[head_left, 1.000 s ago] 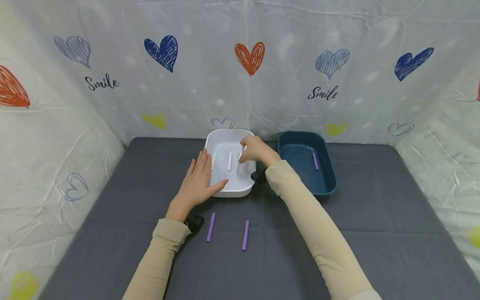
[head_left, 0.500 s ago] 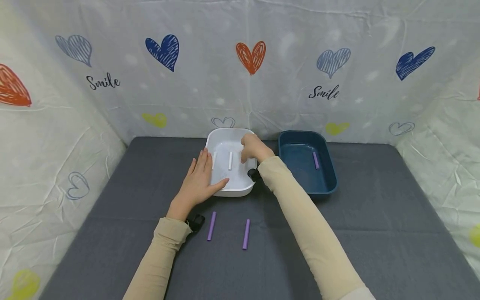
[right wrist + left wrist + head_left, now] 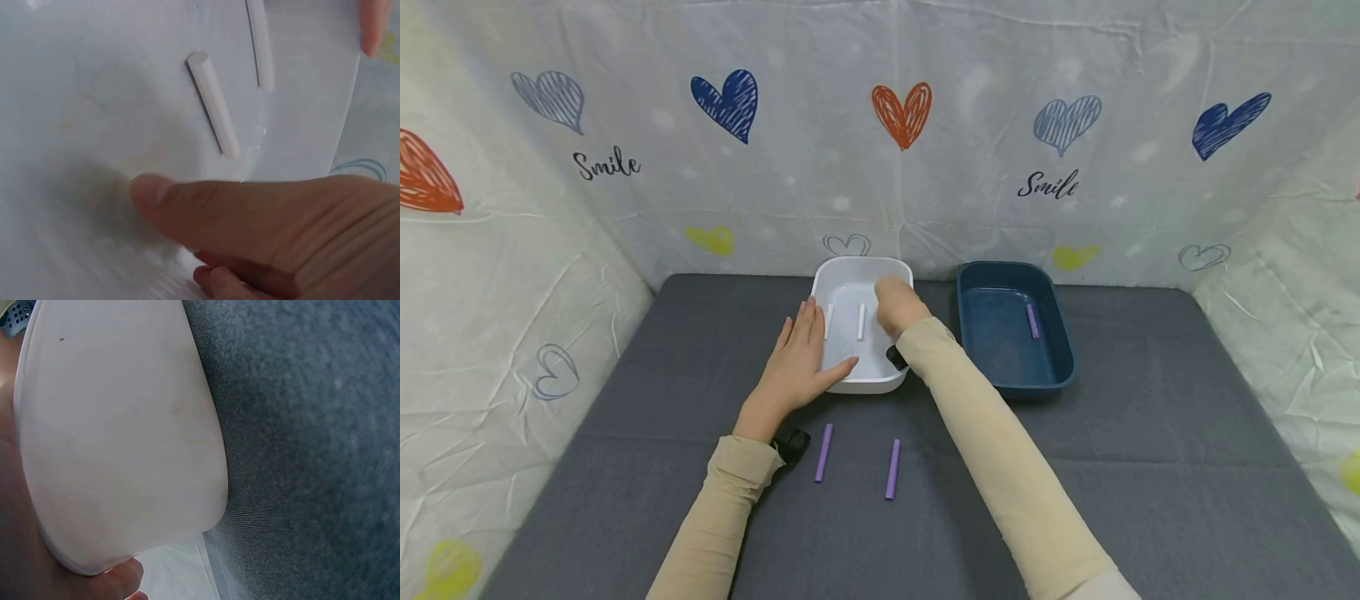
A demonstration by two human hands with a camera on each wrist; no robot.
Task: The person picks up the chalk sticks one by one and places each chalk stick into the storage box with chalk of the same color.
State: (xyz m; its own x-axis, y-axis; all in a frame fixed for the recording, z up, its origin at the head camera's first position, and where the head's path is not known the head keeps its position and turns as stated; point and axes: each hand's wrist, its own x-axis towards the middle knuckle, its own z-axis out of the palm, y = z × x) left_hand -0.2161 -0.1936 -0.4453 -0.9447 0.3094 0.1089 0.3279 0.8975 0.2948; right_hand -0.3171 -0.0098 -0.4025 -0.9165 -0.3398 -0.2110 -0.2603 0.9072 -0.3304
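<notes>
My left hand [image 3: 793, 367] lies with straight fingers against the left rim of the white tray [image 3: 861, 387]. In the left wrist view the tray's outer wall [image 3: 125, 437] fills much of the picture. My right hand [image 3: 901, 304] is inside the tray's right side, thumb and fingers drawn together. In the right wrist view, the thumb [image 3: 181, 206] lies over curled fingers; a bright white sliver beneath suggests a stick of chalk in the pinch, mostly hidden. Two other white sticks of chalk lie in the tray, one in the middle [image 3: 861, 322], one by the left wall [image 3: 828, 322].
A dark blue tray [image 3: 1000, 379] stands right of the white one, with a purple stick of chalk [image 3: 1032, 322] inside. Two more purple sticks, one left [image 3: 823, 452] and one right [image 3: 892, 469], lie on the grey cloth [image 3: 1112, 500]. A patterned curtain [image 3: 820, 167] hangs behind.
My right hand has closed in from a wider pinch around a white stick of chalk and shifted slightly left inside the white tray. The left hand has stayed on the rim.
</notes>
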